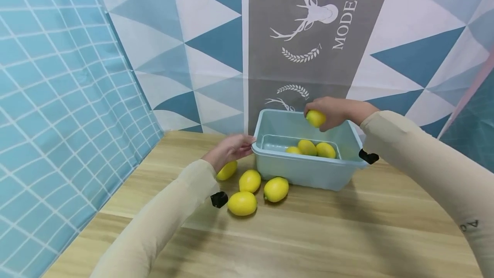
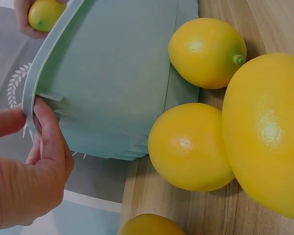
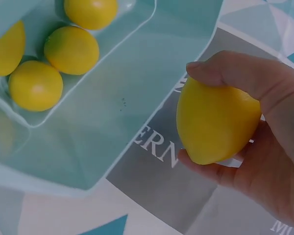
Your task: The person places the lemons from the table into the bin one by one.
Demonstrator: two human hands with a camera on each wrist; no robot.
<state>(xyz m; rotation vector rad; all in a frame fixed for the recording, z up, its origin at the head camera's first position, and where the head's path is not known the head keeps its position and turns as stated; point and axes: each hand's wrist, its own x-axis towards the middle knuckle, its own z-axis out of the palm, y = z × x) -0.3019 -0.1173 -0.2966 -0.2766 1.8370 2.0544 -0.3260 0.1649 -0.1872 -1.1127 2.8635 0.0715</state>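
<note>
My right hand (image 1: 334, 110) grips a yellow lemon (image 3: 216, 125) above the back of a pale blue-green plastic bin (image 1: 302, 173). In the right wrist view, the thumb lies on one side of this lemon and fingers on the other. Inside the bin, several lemons (image 3: 71, 50) sit together on its floor. At the bin's left end, my left hand (image 1: 233, 147) pinches the rim (image 2: 30, 93) between thumb and fingers. Several more lemons (image 1: 242, 203) lie on the table outside, near the bin's front left corner; one lemon (image 1: 227, 170) is partly hidden by my left wrist.
The bin stands on a wood-grain table (image 1: 328, 235), close to a patterned cloth backdrop (image 1: 216, 55) with a deer print. Along the left side hangs a blue checked cloth (image 1: 58, 98).
</note>
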